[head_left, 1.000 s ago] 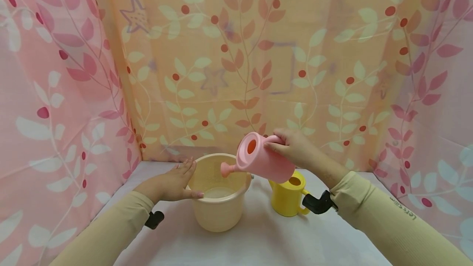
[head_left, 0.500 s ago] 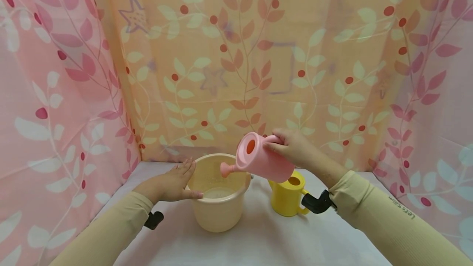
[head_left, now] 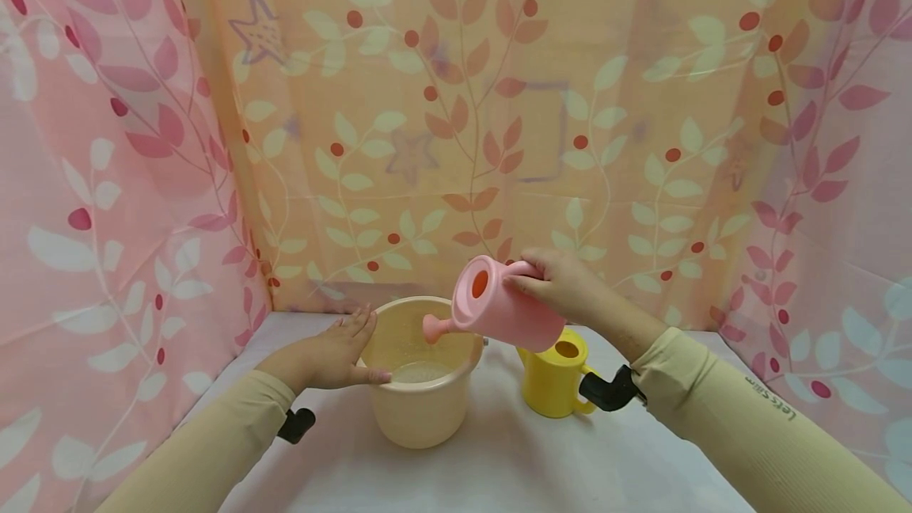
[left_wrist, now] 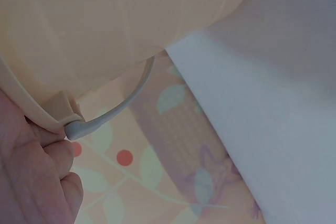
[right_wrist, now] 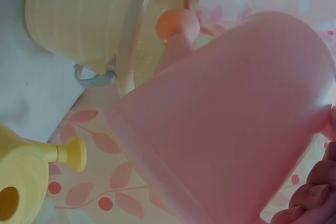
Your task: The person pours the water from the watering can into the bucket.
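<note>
A pink toy watering can (head_left: pixel 513 313) tilts over the cream bucket (head_left: pixel 420 416), its rose (head_left: pixel 431 328) above the opening. My right hand (head_left: pixel 570 285) grips the can's handle from behind. My left hand (head_left: pixel 324 352) rests on the bucket's left rim with fingers spread and thumb along the near side. In the left wrist view, the fingers (left_wrist: pixel 59 156) touch the rim beside the bucket's grey handle (left_wrist: pixel 118 108). A shallow, pale, wet-looking surface shows at the bucket's bottom; I cannot tell whether water is flowing from the rose.
A yellow watering can (head_left: pixel 545 386) stands upright on the white table (head_left: pixel 570 469), right of the bucket and partly behind the pink can. Leaf-patterned cloth (head_left: pixel 470 125) hangs behind and on both sides. Black wrist mounts (head_left: pixel 610 390) stick out below the sleeves.
The pink watering can and my right hand have shifted very slightly left, with the tilt about the same. My left hand and the bucket stay in place.
</note>
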Demonstrator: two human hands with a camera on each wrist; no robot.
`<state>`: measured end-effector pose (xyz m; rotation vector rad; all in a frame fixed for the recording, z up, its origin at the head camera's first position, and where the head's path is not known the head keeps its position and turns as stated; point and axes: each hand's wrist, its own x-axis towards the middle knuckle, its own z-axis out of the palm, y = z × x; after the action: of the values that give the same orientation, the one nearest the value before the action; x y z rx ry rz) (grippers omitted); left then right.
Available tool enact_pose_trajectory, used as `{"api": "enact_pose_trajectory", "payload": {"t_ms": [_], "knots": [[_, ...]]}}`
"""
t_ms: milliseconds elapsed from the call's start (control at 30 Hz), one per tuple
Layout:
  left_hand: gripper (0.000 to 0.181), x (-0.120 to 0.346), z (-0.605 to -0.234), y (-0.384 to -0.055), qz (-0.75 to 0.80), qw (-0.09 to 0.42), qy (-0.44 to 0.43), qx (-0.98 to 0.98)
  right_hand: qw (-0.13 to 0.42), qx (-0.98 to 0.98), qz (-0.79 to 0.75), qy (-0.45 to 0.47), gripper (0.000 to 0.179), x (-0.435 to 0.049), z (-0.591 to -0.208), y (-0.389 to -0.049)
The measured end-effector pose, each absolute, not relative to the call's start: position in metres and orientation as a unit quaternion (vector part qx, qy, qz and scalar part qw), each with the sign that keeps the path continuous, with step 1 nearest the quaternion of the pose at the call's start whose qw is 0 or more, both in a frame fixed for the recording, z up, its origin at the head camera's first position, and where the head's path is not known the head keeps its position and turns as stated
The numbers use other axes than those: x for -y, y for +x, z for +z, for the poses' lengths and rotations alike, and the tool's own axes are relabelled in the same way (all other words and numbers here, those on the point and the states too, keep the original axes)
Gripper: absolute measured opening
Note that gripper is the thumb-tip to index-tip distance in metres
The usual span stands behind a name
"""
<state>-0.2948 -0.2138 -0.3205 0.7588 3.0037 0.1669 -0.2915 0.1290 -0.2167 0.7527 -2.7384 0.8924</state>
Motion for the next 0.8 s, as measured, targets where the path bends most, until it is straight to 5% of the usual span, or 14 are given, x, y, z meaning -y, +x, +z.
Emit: {"api": "enact_pose_trajectory", "payload": {"t_ms": [800], "knots": [[0.108,0.2128,-0.3187,-0.2926,0.065,0.020,0.246,-0.967,0.091,0.914,0.289,0.269,0.017,-0.1241,-0.2118,-0.2896]]}}
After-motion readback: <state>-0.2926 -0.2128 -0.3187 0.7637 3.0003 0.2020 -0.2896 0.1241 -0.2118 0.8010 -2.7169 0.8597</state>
